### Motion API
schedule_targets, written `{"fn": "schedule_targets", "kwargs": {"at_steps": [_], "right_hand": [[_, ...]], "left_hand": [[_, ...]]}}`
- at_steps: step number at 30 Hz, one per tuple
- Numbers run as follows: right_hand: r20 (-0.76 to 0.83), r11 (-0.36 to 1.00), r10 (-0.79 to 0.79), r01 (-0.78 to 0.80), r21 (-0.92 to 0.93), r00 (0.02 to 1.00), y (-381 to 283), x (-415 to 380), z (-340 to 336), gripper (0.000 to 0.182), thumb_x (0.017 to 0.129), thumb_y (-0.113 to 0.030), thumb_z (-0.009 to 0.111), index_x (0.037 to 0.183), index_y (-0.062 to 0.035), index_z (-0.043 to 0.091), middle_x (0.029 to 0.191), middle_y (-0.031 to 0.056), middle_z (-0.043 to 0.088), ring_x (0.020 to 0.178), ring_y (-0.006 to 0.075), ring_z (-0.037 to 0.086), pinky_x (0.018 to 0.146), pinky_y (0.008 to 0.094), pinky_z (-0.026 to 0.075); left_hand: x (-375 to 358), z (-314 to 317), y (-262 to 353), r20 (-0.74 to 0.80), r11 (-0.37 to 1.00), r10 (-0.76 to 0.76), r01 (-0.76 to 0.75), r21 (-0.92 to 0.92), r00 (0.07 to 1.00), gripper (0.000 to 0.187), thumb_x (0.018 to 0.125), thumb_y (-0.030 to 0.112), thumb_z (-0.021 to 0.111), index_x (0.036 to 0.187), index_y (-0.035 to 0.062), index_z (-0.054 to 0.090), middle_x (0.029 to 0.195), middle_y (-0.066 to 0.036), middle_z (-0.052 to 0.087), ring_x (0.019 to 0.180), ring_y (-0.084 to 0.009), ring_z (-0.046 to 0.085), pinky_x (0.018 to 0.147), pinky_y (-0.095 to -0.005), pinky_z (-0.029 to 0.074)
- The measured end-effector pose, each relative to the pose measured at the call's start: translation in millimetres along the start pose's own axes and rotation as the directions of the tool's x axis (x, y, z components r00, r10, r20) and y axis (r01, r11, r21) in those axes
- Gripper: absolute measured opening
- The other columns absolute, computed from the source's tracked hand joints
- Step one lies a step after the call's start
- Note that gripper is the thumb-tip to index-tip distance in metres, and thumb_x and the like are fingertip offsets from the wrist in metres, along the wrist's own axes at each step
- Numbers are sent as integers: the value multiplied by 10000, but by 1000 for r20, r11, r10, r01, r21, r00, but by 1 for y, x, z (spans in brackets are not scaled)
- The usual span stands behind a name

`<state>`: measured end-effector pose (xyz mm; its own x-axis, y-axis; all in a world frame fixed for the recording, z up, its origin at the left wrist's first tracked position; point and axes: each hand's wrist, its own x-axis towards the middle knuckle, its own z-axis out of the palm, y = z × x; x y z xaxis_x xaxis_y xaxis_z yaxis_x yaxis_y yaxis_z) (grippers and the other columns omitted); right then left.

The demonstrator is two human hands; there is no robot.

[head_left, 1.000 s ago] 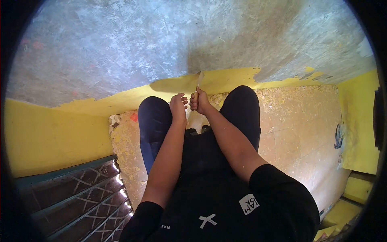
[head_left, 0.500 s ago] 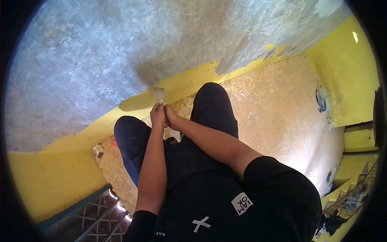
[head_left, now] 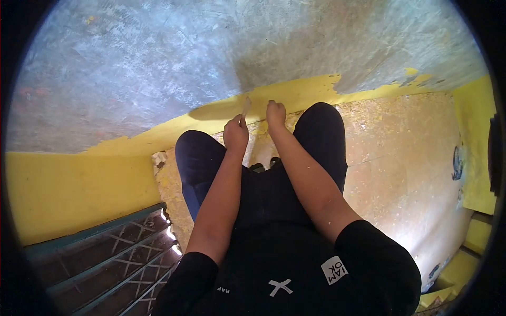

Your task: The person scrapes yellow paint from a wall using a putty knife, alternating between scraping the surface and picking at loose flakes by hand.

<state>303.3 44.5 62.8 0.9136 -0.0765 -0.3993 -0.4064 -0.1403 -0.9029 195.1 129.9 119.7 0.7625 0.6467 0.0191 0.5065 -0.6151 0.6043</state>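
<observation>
My left hand [head_left: 235, 132] is closed round the handle of a putty knife [head_left: 246, 107]. The blade points up toward the wall and shows almost edge-on. To its right, apart from it, my right hand [head_left: 275, 114] is curled shut just in front of the yellow strip of paint [head_left: 308, 92] low on the wall; what its fingers hold, if anything, is hidden. Above that strip the wall [head_left: 158, 63] is grey and scraped, with a ragged paint edge.
Yellow paint flakes litter the tiled floor [head_left: 390, 142], mostly along the wall foot. My bent knees [head_left: 320, 129] flank both hands. A slatted frame with lattice [head_left: 110, 253] stands at lower left. Dark crumpled plastic [head_left: 457, 163] lies by the right wall.
My hands were together at the putty knife; now they are apart, the knife staying in my left hand. My right hand has moved right, toward the wall. The view has shifted.
</observation>
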Motion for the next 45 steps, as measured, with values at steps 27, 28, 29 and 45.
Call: {"fn": "schedule_targets", "kwargs": {"at_steps": [27,28,29,45], "right_hand": [[327,991,103,-70,-112,939,24,9,-23,570,794,-389,634,1080,99,561,1002,298,646,968,365,650,857,423,490],[335,990,95,-54,-128,937,9,-7,-29,570,794,-389,634,1080,99,561,1002,298,646,968,365,650,857,423,490],[459,981,113,-26,-192,881,-18,-34,-42,553,811,-381,645,1075,97,559,972,237,645,899,295,637,791,380,491],[963,801,-130,597,-40,238,-68,-103,-47,735,617,-67,838,1250,-148,475,858,6,445,771,133,482,710,278,447]], "left_hand": [[3,50,16,416,493,-104,410,-767,903,198,949,190,536,869,19,595,793,-73,572,768,-224,569,748,-331,457],[3,43,14,406,476,-110,407,-780,907,198,949,190,536,869,19,595,793,-73,572,768,-224,569,748,-331,457],[6,38,13,524,61,-228,549,-833,821,165,948,171,501,904,29,574,801,-83,560,768,-227,561,737,-353,466],[25,-21,-34,761,-121,-56,752,-648,647,311,957,368,482,758,129,475,614,-20,454,586,-223,488,632,-435,474]]}}
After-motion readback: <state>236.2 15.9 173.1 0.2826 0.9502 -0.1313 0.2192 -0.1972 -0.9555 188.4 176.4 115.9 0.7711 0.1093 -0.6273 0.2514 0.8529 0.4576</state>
